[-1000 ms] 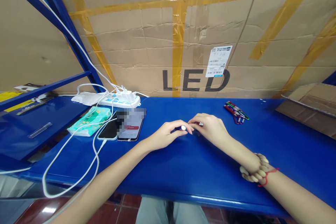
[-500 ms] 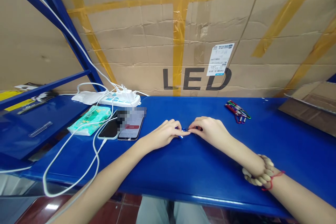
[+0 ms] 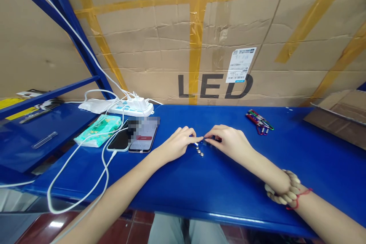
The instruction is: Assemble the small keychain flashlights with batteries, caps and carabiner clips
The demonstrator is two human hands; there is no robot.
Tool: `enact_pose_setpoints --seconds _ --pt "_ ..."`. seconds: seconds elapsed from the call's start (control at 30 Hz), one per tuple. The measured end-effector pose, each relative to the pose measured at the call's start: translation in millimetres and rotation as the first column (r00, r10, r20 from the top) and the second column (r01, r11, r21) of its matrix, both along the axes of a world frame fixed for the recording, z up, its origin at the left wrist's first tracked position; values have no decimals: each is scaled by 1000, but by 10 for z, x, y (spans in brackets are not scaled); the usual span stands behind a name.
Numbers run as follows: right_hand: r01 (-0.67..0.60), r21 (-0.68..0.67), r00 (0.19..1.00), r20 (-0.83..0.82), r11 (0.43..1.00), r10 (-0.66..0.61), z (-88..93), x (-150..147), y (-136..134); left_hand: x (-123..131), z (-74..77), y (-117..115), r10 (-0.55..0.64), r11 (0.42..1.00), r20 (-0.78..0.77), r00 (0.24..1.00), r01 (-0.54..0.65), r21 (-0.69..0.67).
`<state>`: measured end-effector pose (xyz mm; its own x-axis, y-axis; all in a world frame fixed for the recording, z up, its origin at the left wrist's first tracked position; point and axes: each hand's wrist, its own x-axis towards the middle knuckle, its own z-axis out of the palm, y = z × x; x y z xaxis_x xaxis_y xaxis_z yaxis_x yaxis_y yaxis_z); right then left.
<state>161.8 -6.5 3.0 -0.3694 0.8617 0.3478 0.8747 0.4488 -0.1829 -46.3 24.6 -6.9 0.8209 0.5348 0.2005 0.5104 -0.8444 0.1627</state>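
Note:
My left hand point(image 3: 180, 143) is closed at the middle of the blue table, its fingers around a small shiny blue piece point(image 3: 196, 144) that is mostly hidden. Its index finger points across to the fingertips of my right hand point(image 3: 227, 138). Those fingers are pinched together, with a small dark bit under them that I cannot make out. Just below the left fingertips lie a few small silvery discs point(image 3: 201, 154) that look like button cells. Further right, a bunch of coloured metal carabiner keychains point(image 3: 259, 121), red, green and purple, lies on the table.
To the left are two phones point(image 3: 143, 142), a green tissue pack point(image 3: 98, 131) and a white power strip point(image 3: 134, 107) with looping white cables point(image 3: 105, 164). A large cardboard box point(image 3: 160, 45) stands behind the table point(image 3: 183, 194). An open carton point(image 3: 340, 118) is at the right.
Small silvery discs now show on the table below my left fingers, where none were visible before. Both hands have shifted only slightly, and the left index finger has risen a little.

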Motion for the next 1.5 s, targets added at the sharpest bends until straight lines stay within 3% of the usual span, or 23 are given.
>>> enact_pose_setpoints --seconds 0.1,0.33,0.53,0.67,0.87,1.07,1.27,1.4,1.5 --pt "-29 -4 999 -26 1000 29 41 -23 -27 14 18 3 94 995 74 993 -90 -49" --pt "-163 -200 987 -36 966 159 93 -97 -112 56 36 15 254 966 291 922 -225 -130" --pt "-135 -222 991 -17 966 135 42 -130 -114 90 36 -25 233 970 394 889 -185 -155" --pt "-117 -328 992 -80 937 96 32 -128 -97 107 13 -38 203 977 395 896 -156 -148" --pt "-134 -373 988 -118 918 96 22 -99 -97 112 7 -28 243 969 393 887 -205 -136" --pt "-186 -281 979 -137 942 152 53 -111 -107 113 11 -32 247 968 356 901 -210 -139" --pt "-12 17 963 -270 1000 16 86 -105 -100 128 15 -52 291 956 356 888 -257 -141" --pt "-47 184 913 -392 982 117 36 -113 -95 139 17 -72 222 974 356 908 -190 -125" --pt "-103 212 903 -389 972 180 -1 -125 -95 139 -5 -76 189 980 348 918 -156 -119"
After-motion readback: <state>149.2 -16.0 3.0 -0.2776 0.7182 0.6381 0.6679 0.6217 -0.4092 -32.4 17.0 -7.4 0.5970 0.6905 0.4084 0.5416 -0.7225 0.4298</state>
